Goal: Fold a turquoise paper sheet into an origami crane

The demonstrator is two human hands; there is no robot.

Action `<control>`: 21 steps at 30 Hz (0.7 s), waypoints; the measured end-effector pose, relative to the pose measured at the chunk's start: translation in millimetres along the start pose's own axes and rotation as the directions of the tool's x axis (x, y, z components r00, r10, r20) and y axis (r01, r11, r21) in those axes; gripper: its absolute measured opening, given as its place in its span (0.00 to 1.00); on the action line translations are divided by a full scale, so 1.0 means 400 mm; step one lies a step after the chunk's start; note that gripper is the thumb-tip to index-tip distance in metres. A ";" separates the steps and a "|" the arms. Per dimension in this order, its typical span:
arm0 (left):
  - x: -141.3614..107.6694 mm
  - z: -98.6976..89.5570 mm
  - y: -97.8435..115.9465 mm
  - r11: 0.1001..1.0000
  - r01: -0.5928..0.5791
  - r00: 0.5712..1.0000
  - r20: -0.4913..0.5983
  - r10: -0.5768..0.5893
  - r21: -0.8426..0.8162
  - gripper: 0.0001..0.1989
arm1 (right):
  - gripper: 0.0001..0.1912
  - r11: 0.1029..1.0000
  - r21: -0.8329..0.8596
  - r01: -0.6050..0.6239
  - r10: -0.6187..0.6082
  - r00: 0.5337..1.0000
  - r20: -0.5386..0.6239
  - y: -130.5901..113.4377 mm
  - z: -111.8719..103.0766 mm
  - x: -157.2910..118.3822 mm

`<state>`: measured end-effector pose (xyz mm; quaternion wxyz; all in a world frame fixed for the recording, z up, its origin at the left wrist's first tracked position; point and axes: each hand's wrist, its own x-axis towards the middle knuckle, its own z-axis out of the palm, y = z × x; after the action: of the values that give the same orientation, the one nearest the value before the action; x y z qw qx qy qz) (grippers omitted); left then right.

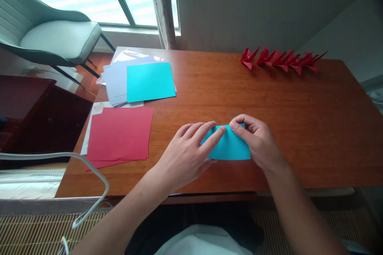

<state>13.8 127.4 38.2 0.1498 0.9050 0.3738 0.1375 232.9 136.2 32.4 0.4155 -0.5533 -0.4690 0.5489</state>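
A folded sheet of bright blue paper (pixel 230 147) is between my hands, near the front of the wooden table (pixel 203 95). My left hand (pixel 194 145) spans its left part, index finger on top and thumb by the lower edge. At the upper edge my right hand (pixel 254 133) pinches the paper between thumb and bent fingers. The left end of the paper is hidden under my left fingers.
Red paper sheets (pixel 119 135) lie at the table's left, with a blue sheet (pixel 149 81) on pale sheets (pixel 115 83) behind them. Several red folded paper cranes (pixel 284 59) line the back right. A white cable (pixel 98 175) loops at the left front; a chair (pixel 60 40) stands beyond.
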 end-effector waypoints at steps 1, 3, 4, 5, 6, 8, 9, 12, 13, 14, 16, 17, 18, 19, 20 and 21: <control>0.000 0.004 -0.002 0.999 0.013 1.000 -0.001 -0.013 -0.036 0.35 | 0.13 0.999 0.041 -0.018 0.018 1.000 0.002 0.001 0.001 -0.003; 0.001 0.012 -0.009 0.987 0.049 0.999 -0.004 -0.050 -0.153 0.35 | 0.15 0.991 0.132 -0.030 0.028 1.000 0.014 0.007 0.001 -0.009; 0.001 0.014 -0.014 0.973 0.073 0.997 -0.007 -0.076 -0.221 0.36 | 0.17 0.984 0.178 -0.017 0.014 1.000 0.023 0.011 0.002 -0.013; 0.001 0.015 -0.017 0.953 0.100 0.994 -0.011 -0.108 -0.286 0.36 | 0.21 0.977 0.214 0.003 -0.010 0.999 0.033 0.017 0.003 -0.017; 0.001 0.016 -0.019 0.929 0.127 0.989 -0.022 -0.144 -0.347 0.36 | 0.25 0.973 0.231 0.026 -0.037 0.998 0.046 0.023 0.005 -0.021; 0.001 0.016 -0.020 0.877 0.169 0.975 -0.052 -0.214 -0.449 0.37 | 0.29 0.976 0.209 0.055 -0.075 0.993 0.092 0.037 0.014 -0.032; 0.002 0.016 -0.018 0.853 0.177 0.969 -0.066 -0.239 -0.490 0.37 | 0.28 0.983 0.174 0.056 -0.079 0.989 0.128 0.044 0.021 -0.036; 0.006 0.017 -0.009 0.795 0.180 0.959 -0.078 -0.274 -0.579 0.36 | 0.19 0.996 0.071 0.056 -0.068 0.983 0.173 0.064 0.044 -0.046; 0.007 0.018 -0.006 0.776 0.180 0.957 -0.074 -0.280 -0.604 0.35 | 0.15 0.997 0.045 0.062 -0.068 0.986 0.152 0.068 0.051 -0.047; 0.008 0.019 -0.004 0.754 0.184 0.954 -0.069 -0.291 -0.631 0.34 | 0.11 0.997 0.028 0.071 -0.074 0.990 0.120 0.071 0.056 -0.048; 0.010 0.021 0.000 0.690 0.206 0.941 -0.052 -0.333 -0.694 0.31 | 0.08 0.995 0.020 0.095 -0.096 0.994 0.060 0.071 0.062 -0.047; 0.010 0.021 0.002 0.651 0.218 0.934 -0.039 -0.356 -0.727 0.30 | 0.08 0.994 0.028 0.107 -0.108 0.993 0.044 0.069 0.063 -0.047; 0.010 0.021 0.003 0.611 0.227 0.927 -0.023 -0.374 -0.758 0.28 | 0.08 0.992 0.039 0.117 -0.119 0.992 0.032 0.066 0.063 -0.047; 0.010 0.020 0.005 0.573 0.231 0.924 -0.007 -0.382 -0.787 0.27 | 0.08 0.991 0.051 0.126 -0.127 0.992 0.023 0.062 0.062 -0.047; 0.010 0.019 0.006 0.534 0.230 0.926 0.013 -0.378 -0.814 0.27 | 0.08 0.989 0.058 0.133 -0.134 0.991 0.017 0.059 0.061 -0.047; 0.010 0.017 0.009 0.492 0.225 0.931 0.037 -0.363 -0.841 0.28 | 0.07 0.988 0.058 0.142 -0.143 0.990 0.011 0.056 0.059 -0.049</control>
<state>21.4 126.8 34.0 0.5542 0.6341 0.4219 0.3357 211.4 111.1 13.6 0.4655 -0.5022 -0.4946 0.5352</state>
